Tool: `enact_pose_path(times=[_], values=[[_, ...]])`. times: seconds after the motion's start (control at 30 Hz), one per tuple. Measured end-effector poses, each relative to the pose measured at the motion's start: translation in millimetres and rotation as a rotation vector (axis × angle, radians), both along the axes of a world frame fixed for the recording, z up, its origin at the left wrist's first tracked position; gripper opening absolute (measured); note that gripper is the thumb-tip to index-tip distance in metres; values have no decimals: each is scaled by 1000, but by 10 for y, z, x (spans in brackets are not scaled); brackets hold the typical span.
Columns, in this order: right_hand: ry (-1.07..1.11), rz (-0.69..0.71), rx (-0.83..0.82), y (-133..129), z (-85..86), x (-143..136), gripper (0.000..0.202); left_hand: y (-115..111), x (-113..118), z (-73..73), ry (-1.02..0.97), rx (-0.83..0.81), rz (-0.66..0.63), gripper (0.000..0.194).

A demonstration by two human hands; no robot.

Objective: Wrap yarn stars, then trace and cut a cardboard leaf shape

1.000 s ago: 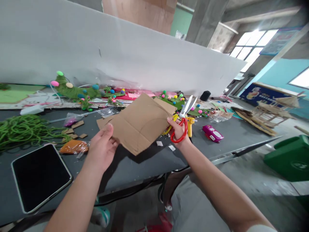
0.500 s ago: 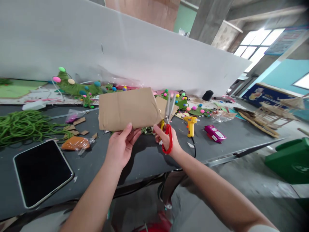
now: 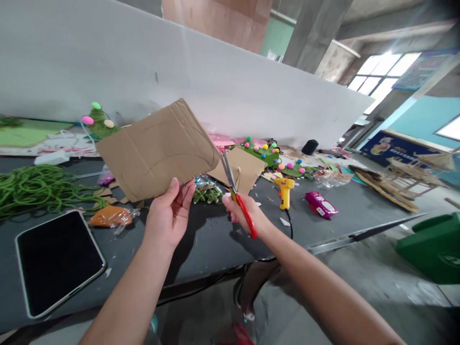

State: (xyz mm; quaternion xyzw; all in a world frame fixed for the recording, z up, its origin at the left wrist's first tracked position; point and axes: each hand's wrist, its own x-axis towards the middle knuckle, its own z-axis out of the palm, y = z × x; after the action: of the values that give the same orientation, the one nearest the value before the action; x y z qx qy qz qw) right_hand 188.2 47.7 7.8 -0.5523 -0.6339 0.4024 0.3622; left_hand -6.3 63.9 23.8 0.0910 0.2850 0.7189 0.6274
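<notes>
My left hand (image 3: 168, 211) pinches the lower edge of a brown cardboard sheet (image 3: 154, 153), held up tilted above the table. Faint curved lines are drawn on the sheet. My right hand (image 3: 244, 213) grips scissors (image 3: 244, 211) with red and yellow handles, their blades pointing up beside the sheet's right corner. Whether the blades touch the cardboard I cannot tell. Another piece of cardboard (image 3: 247, 167) lies on the table behind the scissors.
Green cord (image 3: 39, 189), a tablet (image 3: 59, 261) and an orange packet (image 3: 111, 216) lie left. A yellow glue gun (image 3: 285, 191) and purple packet (image 3: 321, 205) lie right. Green decorations with pompoms (image 3: 260, 152) sit behind. A green bin (image 3: 431, 247) stands beyond the table (image 3: 215, 244).
The cardboard sheet has turned, its right side raised and its left corner lowered. The scissors have moved left and now lean left toward the sheet's corner, with my right hand still on them.
</notes>
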Motion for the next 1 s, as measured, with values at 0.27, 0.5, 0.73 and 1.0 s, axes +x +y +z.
enact_pose_path(times=[0.27,0.5,0.73,1.0], values=[[144,8,-30,47,-62,-94,62,-25,208,-15,-12,2,-28,13],[240,-51,-81,117,-97,-128,65,-37,319,-27,2,-3,-62,7],[168,-87,-71,102,-15,-100,69,-77,334,-1,51,6,-46,8],[147,-93,-63,57,-19,-245,71,-75,266,-33,30,33,-19,7]])
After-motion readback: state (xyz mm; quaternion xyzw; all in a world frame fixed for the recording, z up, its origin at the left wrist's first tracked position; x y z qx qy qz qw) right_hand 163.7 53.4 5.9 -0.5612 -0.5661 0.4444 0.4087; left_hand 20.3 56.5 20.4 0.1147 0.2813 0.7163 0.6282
